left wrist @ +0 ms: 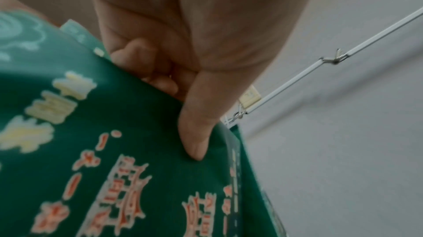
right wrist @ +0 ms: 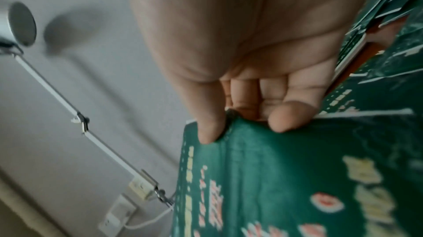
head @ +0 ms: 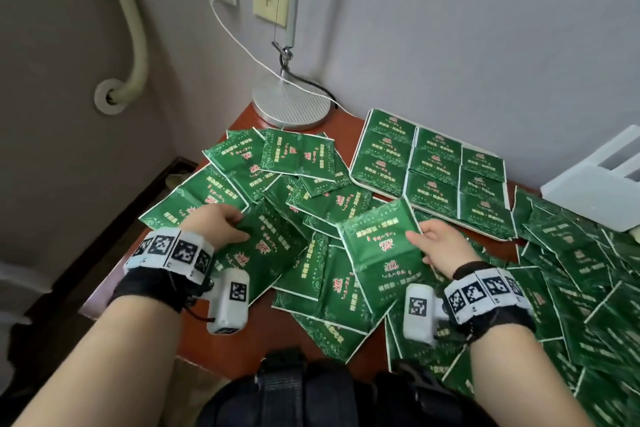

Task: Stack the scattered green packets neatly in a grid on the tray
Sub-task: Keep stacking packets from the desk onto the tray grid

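The left hand (head: 216, 224) was over the heap's left part on the counter (head: 259, 336), thumb and curled fingers pinching the near-left edge of a packet (head: 273, 246) whose long axis ran away from the wrist toward the right and down; in the left wrist view the thumb (left wrist: 194, 132) pressed flat on its green face. Right of it, the right hand (head: 445, 246) held a second packet (head: 379, 246) raised above the pile, thumb on top and fingers beneath its right edge, the packet stretching leftward from the hand with its far corner tilted up. The tray (head: 356, 177) lay beyond and to the right of that packet, nearer the right hand, its grid of packets (head: 436, 166) already covering most of it. The right-hand packet probably had to travel forward and rightward, square to the rows. More loose packets (head: 571, 270) lay scattered at the far right.
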{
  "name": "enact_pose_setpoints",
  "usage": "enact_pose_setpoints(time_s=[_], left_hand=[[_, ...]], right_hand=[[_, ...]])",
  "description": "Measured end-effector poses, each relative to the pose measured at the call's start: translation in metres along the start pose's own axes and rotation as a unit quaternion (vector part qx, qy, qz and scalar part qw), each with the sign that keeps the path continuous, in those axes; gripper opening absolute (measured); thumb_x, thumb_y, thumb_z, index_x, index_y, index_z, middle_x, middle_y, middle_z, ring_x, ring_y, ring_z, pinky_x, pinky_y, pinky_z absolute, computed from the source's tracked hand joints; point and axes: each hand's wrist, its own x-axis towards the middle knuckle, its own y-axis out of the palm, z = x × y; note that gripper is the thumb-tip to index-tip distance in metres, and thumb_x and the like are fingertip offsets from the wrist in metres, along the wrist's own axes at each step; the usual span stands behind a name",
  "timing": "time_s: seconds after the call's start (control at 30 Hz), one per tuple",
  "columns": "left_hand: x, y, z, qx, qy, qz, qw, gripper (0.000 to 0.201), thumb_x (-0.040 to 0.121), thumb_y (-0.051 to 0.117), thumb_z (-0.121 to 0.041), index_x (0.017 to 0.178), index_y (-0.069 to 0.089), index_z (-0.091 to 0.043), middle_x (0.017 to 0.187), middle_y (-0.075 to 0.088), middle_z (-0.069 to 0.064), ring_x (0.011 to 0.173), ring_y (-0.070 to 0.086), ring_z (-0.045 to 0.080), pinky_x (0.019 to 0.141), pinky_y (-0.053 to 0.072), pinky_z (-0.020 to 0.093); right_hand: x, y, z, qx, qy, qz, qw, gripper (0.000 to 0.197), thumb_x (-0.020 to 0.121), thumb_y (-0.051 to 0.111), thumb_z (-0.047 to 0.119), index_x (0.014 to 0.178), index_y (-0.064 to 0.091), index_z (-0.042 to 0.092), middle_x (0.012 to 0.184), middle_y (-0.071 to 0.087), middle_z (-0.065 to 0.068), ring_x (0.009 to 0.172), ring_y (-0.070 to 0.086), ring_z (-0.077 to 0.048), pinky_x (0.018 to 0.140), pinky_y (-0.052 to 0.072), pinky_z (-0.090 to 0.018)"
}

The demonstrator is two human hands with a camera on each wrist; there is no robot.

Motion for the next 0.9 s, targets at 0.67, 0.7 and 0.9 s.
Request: enact_pose_setpoints(time_s=[0.67, 0.7, 0.9], left_hand=[[-0.029, -0.077, -0.016, -0.169, 0.132, -0.132, 0.968, 0.012, 0.081, 0.068, -0.026, 0.085, 0.058, -0.021, 0.087, 0.069, -0.001, 0.083, 0.065, 0.019, 0.075, 0.048, 0.031], [-0.027, -0.075, -0.015, -0.175, 0.136, -0.126, 0.967, 0.011, 0.081, 0.068, -0.025, 0.084, 0.058, -0.022, 0.088, 0.069, 0.001, 0.083, 0.065, 0.021, 0.078, 0.048, 0.034], [-0.010, -0.051, -0.022, -0.256, 0.153, -0.091, 0.950, 0.012, 0.085, 0.064, -0.016, 0.084, 0.056, -0.025, 0.091, 0.067, 0.001, 0.084, 0.064, 0.022, 0.079, 0.050, 0.031]], right_hand=[[-0.003, 0.013, -0.020, 0.138, 0.016, -0.017, 0.990, 0.053, 0.086, 0.061, 0.017, 0.134, 0.041, 0.026, 0.128, 0.052, -0.015, 0.100, 0.061, -0.023, 0.095, 0.048, -0.042], [-0.002, 0.013, -0.021, 0.127, 0.015, -0.018, 0.992, 0.050, 0.086, 0.061, 0.017, 0.132, 0.044, 0.027, 0.133, 0.049, -0.015, 0.104, 0.060, -0.023, 0.097, 0.047, -0.042], [-0.004, 0.019, -0.026, 0.061, 0.006, -0.027, 0.998, 0.048, 0.085, 0.063, 0.013, 0.128, 0.049, 0.027, 0.128, 0.054, -0.007, 0.082, 0.064, -0.024, 0.068, 0.052, -0.029]])
